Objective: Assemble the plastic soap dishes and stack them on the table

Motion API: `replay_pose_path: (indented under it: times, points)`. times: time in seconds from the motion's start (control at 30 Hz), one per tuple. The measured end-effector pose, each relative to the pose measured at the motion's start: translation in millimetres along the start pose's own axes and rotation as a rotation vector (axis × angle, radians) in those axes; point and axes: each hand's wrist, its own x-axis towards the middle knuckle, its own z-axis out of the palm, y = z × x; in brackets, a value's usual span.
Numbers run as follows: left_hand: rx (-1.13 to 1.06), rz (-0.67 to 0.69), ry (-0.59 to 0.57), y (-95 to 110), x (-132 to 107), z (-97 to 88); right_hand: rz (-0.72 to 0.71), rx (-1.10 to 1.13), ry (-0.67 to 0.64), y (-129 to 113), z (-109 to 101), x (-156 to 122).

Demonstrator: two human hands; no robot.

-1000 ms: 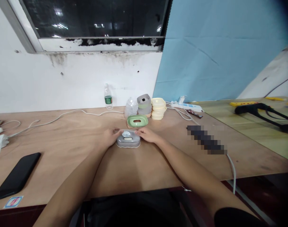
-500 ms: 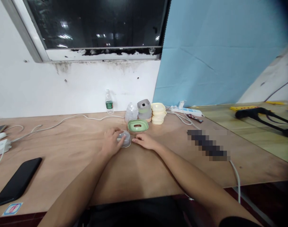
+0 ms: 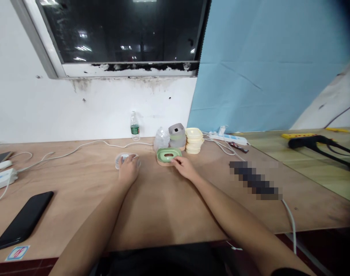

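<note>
My left hand (image 3: 128,169) lies closed over the near side of a small grey box (image 3: 122,158) with a white label on top, left of the table's middle. My right hand (image 3: 184,167) reaches forward, and its fingertips grip the near right edge of a green box (image 3: 168,155) with an oval opening in its lid. The two boxes stand apart on the wooden table (image 3: 163,199).
Behind the green box stand a clear bag (image 3: 161,138), a grey container (image 3: 177,134) and a stack of cream lids (image 3: 194,140). A water bottle (image 3: 134,126) stands by the wall. A black phone (image 3: 23,220) lies near left, a white power strip (image 3: 228,137) far right.
My left hand has slid the grey box from the middle to the left. My right hand let go of it and moved forward onto the green box. The camera tilted down slightly.
</note>
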Motion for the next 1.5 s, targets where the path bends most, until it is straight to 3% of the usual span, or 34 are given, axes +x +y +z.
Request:
replay_pose_path:
  times: [0.17,0.3,0.47,0.6,0.7,0.77,1.0,1.1,1.3,1.4,1.5]
  points:
    - [0.143,-0.275,0.078,-48.4,7.3,2.8,0.08,-0.011,0.408,29.6,-19.1,8.8]
    - [0.169,-0.434,0.112,-66.5,8.6,2.4,0.172,-0.054,0.626,56.2,-25.1,16.3]
    - [0.102,-0.629,0.176,-77.4,9.7,6.0,0.183,-0.121,0.668,70.4,-21.0,23.6]
    - [0.041,-0.789,0.246,-92.6,8.8,6.3,0.109,-0.081,0.502,66.1,-12.9,22.3]
    - [0.019,-0.773,0.236,-99.9,7.8,1.0,0.003,-0.083,0.408,57.7,-6.9,19.2]
    - [0.005,-0.755,0.23,-101.4,7.2,-3.8,-0.028,-0.116,0.424,54.8,-6.4,19.1]
    - [-0.033,-0.706,0.239,-110.4,6.7,-11.2,0.076,-0.319,0.783,85.2,-35.6,31.6]
    - [-0.068,-0.687,0.229,-120.6,6.9,-10.0,0.053,-0.452,0.858,100.0,-48.2,38.5]
    - [-0.162,-0.624,0.225,-136.2,7.8,-5.8,-0.036,-0.619,0.729,106.9,-49.3,53.0]
    - [-0.16,-0.61,0.216,-134.2,7.9,-5.7,-0.065,-0.611,0.708,108.0,-46.9,57.0]
    - [-0.107,-0.682,0.226,-127.3,7.3,-7.8,-0.081,-0.553,0.711,111.1,-47.1,57.7]
